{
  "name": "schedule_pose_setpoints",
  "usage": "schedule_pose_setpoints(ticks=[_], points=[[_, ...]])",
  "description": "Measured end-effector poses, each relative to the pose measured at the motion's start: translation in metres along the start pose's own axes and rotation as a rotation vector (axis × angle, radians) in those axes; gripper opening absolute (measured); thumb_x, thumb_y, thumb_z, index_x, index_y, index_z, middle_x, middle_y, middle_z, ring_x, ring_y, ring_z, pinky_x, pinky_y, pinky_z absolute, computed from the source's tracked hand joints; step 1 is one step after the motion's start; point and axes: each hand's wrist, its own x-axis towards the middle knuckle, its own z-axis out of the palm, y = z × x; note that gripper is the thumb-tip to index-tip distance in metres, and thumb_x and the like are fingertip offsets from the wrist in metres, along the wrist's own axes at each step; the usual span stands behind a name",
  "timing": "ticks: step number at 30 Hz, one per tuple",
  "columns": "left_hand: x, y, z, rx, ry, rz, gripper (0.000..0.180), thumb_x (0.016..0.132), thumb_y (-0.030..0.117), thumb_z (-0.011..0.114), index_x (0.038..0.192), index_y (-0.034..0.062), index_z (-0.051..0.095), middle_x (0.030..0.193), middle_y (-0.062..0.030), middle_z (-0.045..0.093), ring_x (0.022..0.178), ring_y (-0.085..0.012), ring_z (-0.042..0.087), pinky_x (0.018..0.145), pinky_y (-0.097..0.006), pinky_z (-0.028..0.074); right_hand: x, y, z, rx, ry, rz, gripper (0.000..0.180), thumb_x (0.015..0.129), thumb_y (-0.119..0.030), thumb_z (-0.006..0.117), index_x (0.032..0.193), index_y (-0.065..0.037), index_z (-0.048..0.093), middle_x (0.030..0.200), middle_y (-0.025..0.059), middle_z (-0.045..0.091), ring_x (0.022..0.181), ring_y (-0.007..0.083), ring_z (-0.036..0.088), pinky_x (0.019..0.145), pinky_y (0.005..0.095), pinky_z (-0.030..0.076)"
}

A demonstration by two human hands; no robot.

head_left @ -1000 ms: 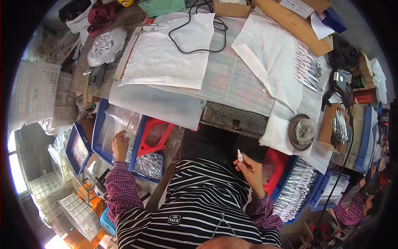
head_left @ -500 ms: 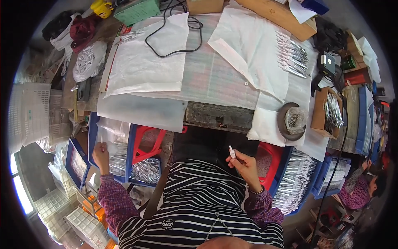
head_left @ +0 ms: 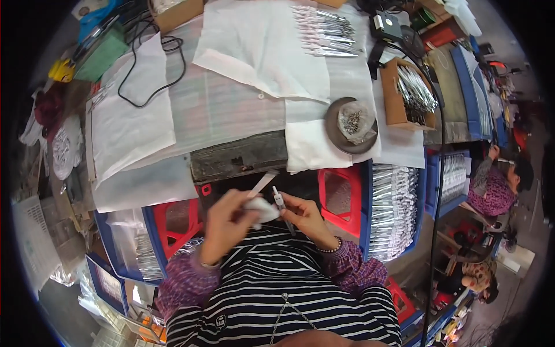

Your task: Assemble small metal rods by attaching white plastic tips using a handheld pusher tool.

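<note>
In front of my striped top, my right hand [head_left: 306, 215] pinches a slim tool [head_left: 278, 200] with a white tip and a dark, metallic lower part. Its exact kind is not plain. Close beside it, my left hand [head_left: 226, 222], blurred by motion, is closed on a crumpled white cloth or sheet [head_left: 265, 211]. The cloth lies against the tool and the right fingertips. A narrow pale strip [head_left: 263, 183] sticks up from the left fingers; whether it belongs to the cloth I cannot tell.
Several silver tools [head_left: 326, 32] lie in a row on white sheets at the back. A round dish [head_left: 332, 132] holds a bag of small metal parts. A cardboard box [head_left: 395, 110] and blue crates [head_left: 422, 225] hold more silver pieces. A black cable [head_left: 184, 68] curls across the table; another person [head_left: 496, 188] sits far right.
My left hand has come from the crate at the left to meet the right hand, now with white cloth in it. The view has turned to the right.
</note>
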Motion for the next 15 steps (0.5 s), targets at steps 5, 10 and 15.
schedule_pose_setpoints(ticks=[5, 10, 15], points=[[0.022, -0.006, 0.046, 0.307, -0.013, 0.342, 0.028, 0.067, 0.007, 0.067, 0.094, 0.0107, 0.06, 0.08, -0.0058, 0.056, 0.062, -0.0248, 0.06, 0.051, -0.032, 0.047, -0.01, -0.009, -0.003, -0.017, -0.033, 0.046, 0.019, 0.087, 0.002, 0.052, 0.104, 0.003, 0.06, 0.093, 0.0049, 0.063, 0.085, 0.0099, 0.058, 0.077, 0.022, 0.047], [0.036, -0.013, 0.036, 0.309, 0.112, 0.286, 0.026, 0.068, 0.003, 0.068, 0.093, 0.0071, 0.06, 0.078, -0.0068, 0.057, 0.058, -0.0222, 0.06, 0.05, -0.031, 0.046, -0.009, -0.022, -0.002, 0.116, -0.074, 0.188, 0.031, 0.087, -0.002, 0.054, 0.118, 0.003, 0.056, 0.096, 0.0065, 0.063, 0.082, 0.0107, 0.059, 0.076, 0.0231, 0.049], [0.035, -0.014, 0.024, 0.21, 0.164, 0.222, 0.02, 0.072, 0.002, 0.069, 0.091, 0.0034, 0.061, 0.074, -0.0083, 0.058, 0.055, -0.0195, 0.058, 0.048, -0.027, 0.044, -0.008, -0.017, -0.008, 0.238, -0.022, 0.21, 0.034, 0.089, -0.006, 0.054, 0.123, 0.001, 0.053, 0.097, 0.005, 0.061, 0.082, 0.0106, 0.058, 0.074, 0.0229, 0.049]])
